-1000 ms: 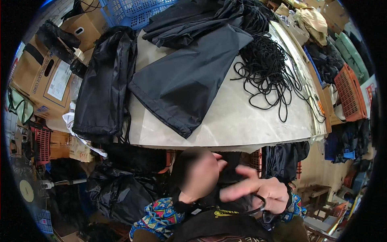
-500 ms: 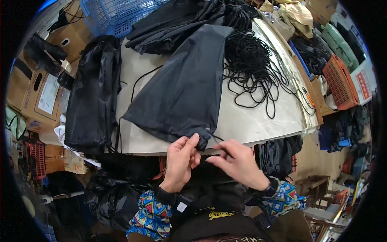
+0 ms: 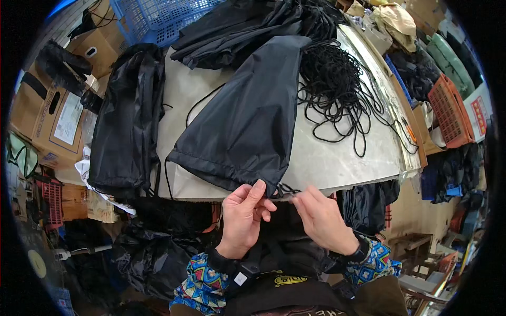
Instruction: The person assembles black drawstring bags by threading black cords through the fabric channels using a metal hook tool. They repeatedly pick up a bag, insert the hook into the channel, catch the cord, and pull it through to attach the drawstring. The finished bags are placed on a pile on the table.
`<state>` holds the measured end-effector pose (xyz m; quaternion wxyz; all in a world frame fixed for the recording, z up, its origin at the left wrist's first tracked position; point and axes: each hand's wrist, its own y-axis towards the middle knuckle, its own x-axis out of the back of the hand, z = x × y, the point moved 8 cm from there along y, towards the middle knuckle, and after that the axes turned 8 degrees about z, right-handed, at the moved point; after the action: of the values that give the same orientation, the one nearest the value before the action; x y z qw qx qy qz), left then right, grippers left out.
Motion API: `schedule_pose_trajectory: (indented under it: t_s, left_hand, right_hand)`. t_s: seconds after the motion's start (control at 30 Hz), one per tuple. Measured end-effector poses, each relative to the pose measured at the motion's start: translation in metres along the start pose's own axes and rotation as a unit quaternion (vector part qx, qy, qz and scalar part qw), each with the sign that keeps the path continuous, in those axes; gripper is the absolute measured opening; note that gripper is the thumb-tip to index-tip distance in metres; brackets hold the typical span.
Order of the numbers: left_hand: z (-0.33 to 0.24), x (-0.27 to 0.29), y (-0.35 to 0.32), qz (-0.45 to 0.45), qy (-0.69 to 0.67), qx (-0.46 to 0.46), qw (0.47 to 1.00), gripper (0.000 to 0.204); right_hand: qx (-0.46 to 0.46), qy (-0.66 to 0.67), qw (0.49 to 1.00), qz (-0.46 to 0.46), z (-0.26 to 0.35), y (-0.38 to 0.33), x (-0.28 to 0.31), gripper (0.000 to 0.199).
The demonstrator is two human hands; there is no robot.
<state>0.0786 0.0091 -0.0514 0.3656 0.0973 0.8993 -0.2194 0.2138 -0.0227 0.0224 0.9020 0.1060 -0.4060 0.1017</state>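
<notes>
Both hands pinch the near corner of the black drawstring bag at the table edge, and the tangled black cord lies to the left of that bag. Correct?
Not quite. In the head view the tangled black cord lies to the right of the black drawstring bag, not the left. The left hand and right hand do pinch its near corner at the table edge.

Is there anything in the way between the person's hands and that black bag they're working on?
Nothing visible. The left hand and right hand are already at the near corner of the black drawstring bag, pinching its cord at the table's edge. The loose cord pile lies farther back.
</notes>
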Motion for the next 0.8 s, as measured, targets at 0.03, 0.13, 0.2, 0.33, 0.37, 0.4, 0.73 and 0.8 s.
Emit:
schedule_pose_trajectory:
  t_s: [0.03, 0.13, 0.2, 0.33, 0.37, 0.4, 0.73, 0.8]
  left_hand:
    - [-0.001, 0.002, 0.0, -0.002, 0.008, -0.016, 1.0, 0.017]
    - [-0.001, 0.001, 0.0, -0.014, 0.036, -0.046, 0.998, 0.019]
    - [0.0, -0.001, 0.0, -0.014, 0.059, -0.061, 0.996, 0.019]
    - [0.006, -0.006, -0.001, -0.016, 0.105, -0.071, 0.992, 0.016]
    - [0.008, -0.009, 0.0, -0.014, 0.101, -0.061, 0.993, 0.016]
    - [0.014, -0.014, 0.001, -0.002, 0.116, -0.04, 0.992, 0.014]
    - [-0.062, 0.044, 0.014, -0.089, 0.057, -0.157, 0.982, 0.018]
    - [-0.021, 0.018, 0.017, 0.005, 0.073, -0.082, 0.994, 0.018]
  right_hand:
    - [0.001, -0.017, 1.0, 0.022, 0.003, -0.004, 0.0, 0.009]
    - [0.005, -0.044, 0.998, 0.036, 0.009, -0.011, 0.0, 0.009]
    - [0.002, -0.061, 0.997, 0.041, 0.01, -0.011, -0.002, 0.01]
    - [-0.001, -0.104, 0.994, 0.032, 0.012, -0.007, -0.007, 0.011]
    - [-0.006, -0.119, 0.992, 0.032, 0.011, -0.004, -0.009, 0.01]
    - [-0.01, -0.135, 0.99, 0.032, 0.01, -0.002, -0.013, 0.011]
    - [-0.058, -0.07, 0.995, 0.043, -0.011, -0.028, 0.072, 0.027]
    - [-0.046, -0.105, 0.992, 0.043, -0.001, -0.03, 0.058, 0.01]
